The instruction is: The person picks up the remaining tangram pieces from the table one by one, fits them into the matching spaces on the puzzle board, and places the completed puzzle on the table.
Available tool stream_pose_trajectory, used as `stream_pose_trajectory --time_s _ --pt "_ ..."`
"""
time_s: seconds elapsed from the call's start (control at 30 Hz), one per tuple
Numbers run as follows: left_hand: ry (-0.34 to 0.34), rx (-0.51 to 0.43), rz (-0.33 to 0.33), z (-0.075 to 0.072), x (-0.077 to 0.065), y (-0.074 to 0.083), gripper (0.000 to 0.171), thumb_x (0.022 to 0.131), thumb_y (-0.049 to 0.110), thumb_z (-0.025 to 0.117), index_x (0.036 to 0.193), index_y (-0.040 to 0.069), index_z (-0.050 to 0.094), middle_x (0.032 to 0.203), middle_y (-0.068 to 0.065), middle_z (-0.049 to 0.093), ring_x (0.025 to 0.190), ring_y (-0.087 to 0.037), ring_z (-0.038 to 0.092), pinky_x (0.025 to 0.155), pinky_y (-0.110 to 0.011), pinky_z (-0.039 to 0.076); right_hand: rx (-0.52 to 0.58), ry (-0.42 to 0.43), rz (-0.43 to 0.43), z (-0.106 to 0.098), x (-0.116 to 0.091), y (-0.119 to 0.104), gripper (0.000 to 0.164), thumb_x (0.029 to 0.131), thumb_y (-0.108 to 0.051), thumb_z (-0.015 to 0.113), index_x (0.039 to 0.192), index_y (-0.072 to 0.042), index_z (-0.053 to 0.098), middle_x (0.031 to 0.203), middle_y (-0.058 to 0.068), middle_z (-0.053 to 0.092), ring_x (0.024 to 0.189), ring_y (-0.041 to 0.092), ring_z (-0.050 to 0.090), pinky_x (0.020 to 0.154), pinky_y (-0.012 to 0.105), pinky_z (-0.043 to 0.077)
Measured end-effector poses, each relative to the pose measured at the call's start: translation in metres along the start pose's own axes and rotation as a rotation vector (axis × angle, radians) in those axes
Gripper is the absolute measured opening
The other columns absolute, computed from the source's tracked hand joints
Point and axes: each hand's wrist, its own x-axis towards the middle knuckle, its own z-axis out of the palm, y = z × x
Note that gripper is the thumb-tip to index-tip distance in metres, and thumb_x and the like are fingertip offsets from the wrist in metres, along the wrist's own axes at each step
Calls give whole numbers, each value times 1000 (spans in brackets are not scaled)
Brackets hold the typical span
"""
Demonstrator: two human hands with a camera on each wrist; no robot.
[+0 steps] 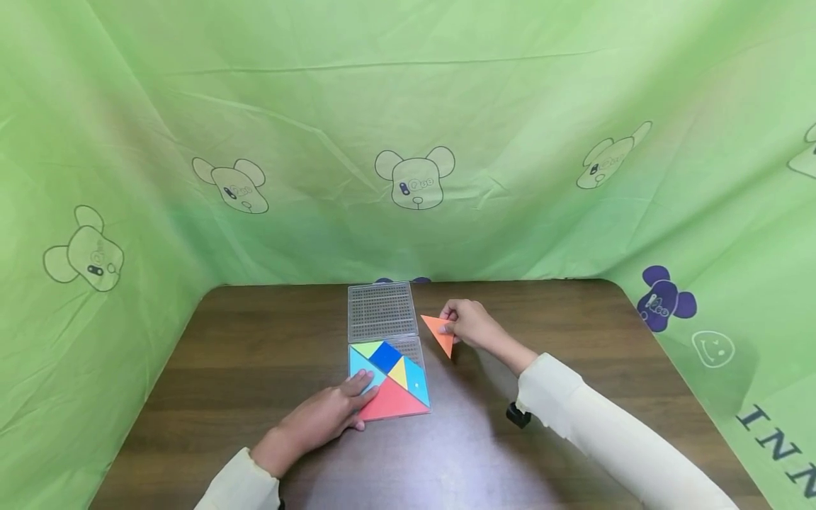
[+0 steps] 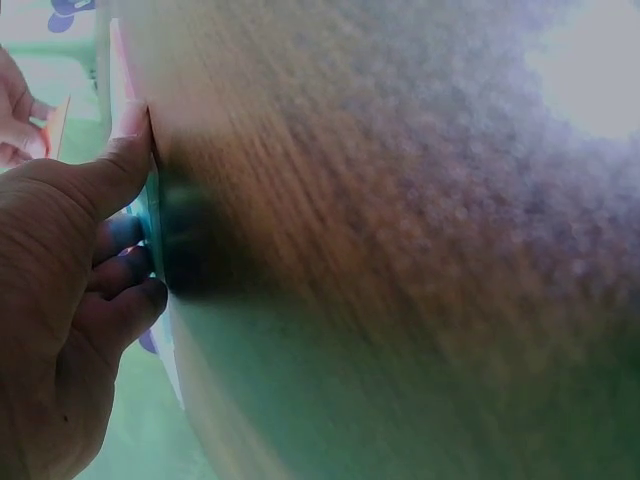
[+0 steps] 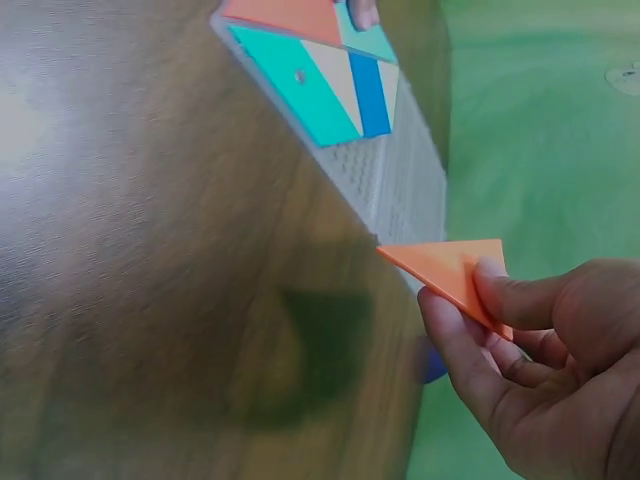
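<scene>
A transparent hinged case (image 1: 382,312) lies on the table with its perforated lid folded back. Flat tangram pieces fill most of its near half: a red triangle (image 1: 398,402), a light blue triangle (image 1: 358,364), a dark blue square (image 1: 386,358), a yellow triangle (image 1: 398,372), a lime triangle (image 1: 367,348) and a blue parallelogram (image 1: 416,382). My left hand (image 1: 328,414) rests on the near-left corner, fingers lying over the light blue triangle and thumb by the front edge. Right of the case, my right hand (image 1: 470,324) pinches an orange triangle (image 3: 455,270) between thumb and fingers, raised above the table.
The brown wooden table (image 1: 255,340) has a rounded far edge. Green printed cloth (image 1: 497,234) hangs behind it and on both sides. A patch of perforated case floor (image 1: 408,348) shows at the near half's far-right corner.
</scene>
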Motion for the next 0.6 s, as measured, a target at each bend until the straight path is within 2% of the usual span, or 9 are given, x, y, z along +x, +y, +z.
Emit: stream_pose_trajectory --time_s 0.37,0.6 --pt "-13 -4 -9 -1 1 -2 62 97 39 68 151 11 52 162 -16 41 145 -33 47 98 -38 58 23 -12 6 14 22 -24 6 91 0 73 95 1 70 85 12 67 73 31 71 71 44 64" --pt "-5 12 8 -1 1 -1 61 97 38 69 149 10 54 160 -17 43 144 -34 49 97 -38 58 -40 -30 15 30 33 -23 7 91 -4 76 93 -2 70 87 9 69 64 17 65 58 27 58"
